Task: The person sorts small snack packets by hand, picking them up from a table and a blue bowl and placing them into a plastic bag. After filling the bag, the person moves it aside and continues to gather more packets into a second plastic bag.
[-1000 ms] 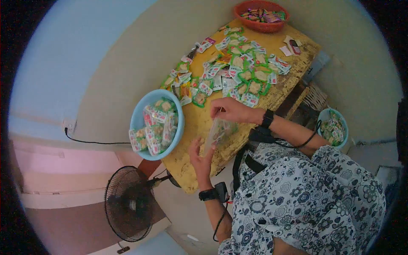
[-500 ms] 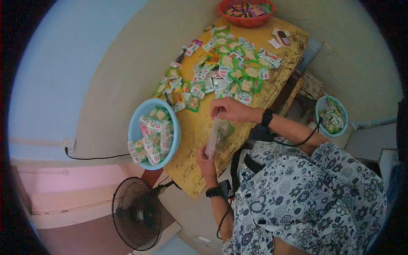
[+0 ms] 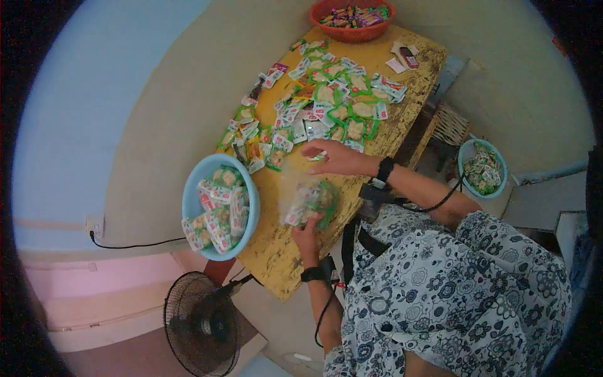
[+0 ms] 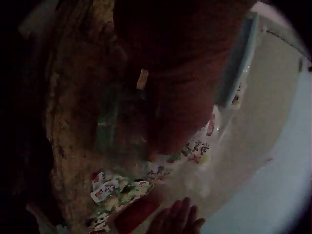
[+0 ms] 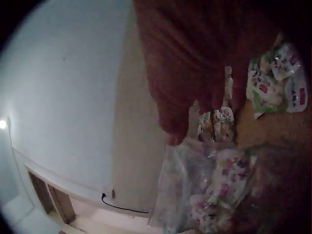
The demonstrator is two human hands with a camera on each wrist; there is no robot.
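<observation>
A clear plastic bag (image 3: 309,200) with white-and-green packets inside lies over the table's near part, its mouth standing up. My left hand (image 3: 306,239) grips its lower edge; in the left wrist view that hand (image 4: 180,83) is dark and hides much of the bag. Just above the bag, my right hand (image 3: 342,158) has its fingers apart, holding nothing. In the right wrist view the right hand (image 5: 200,63) hangs over the bag (image 5: 209,190), fingertips by its rim; whether they touch is unclear.
Loose packets (image 3: 326,94) cover the yellow table (image 3: 267,267) further back. A blue basin (image 3: 252,220) of filled bags stands beside the left hand. A red basket (image 3: 355,34), a phone (image 3: 407,58), a second blue basin (image 3: 504,173) and a black fan (image 3: 201,323) are around.
My right hand has let go of the bag's upper edge and its fingers have spread. The bag has turned so its packets show more. The head view has shifted.
</observation>
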